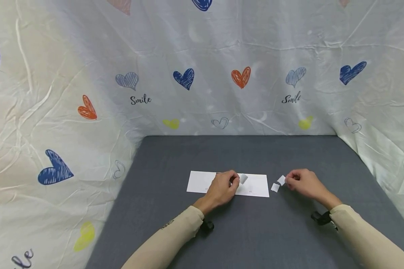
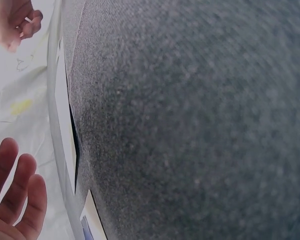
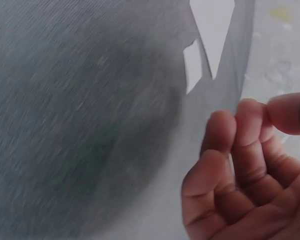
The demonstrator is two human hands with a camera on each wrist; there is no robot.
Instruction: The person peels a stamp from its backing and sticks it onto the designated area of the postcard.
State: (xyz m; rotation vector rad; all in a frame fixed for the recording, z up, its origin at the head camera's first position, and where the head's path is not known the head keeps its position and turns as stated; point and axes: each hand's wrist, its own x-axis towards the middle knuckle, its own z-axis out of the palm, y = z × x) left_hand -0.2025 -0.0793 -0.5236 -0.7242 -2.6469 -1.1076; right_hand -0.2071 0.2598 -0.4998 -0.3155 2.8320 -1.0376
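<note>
White paper (image 1: 193, 182) lies flat across the middle of the table, faint small print near its lower edge. My left hand (image 1: 223, 186) hovers over it, a small greyish paper piece (image 1: 243, 178) at the pinching thumb and fingertips. In the left wrist view the other fingers (image 2: 36, 200) curl loosely; the pinch itself is out of frame. To the right, my right hand (image 1: 304, 183) pinches a small white paper piece (image 1: 281, 180) by its edge. Thumb and forefinger meet in the right wrist view. Another small piece (image 1: 275, 187) lies just beside it on the table.
The dark grey table (image 1: 242, 231) ends at the back against a white curtain (image 1: 208, 45) printed with hearts and the word Smile. The same curtain hangs along the left and right sides. Dark bands (image 1: 321, 218) sit on the wrists, below beige sleeves (image 1: 168, 237).
</note>
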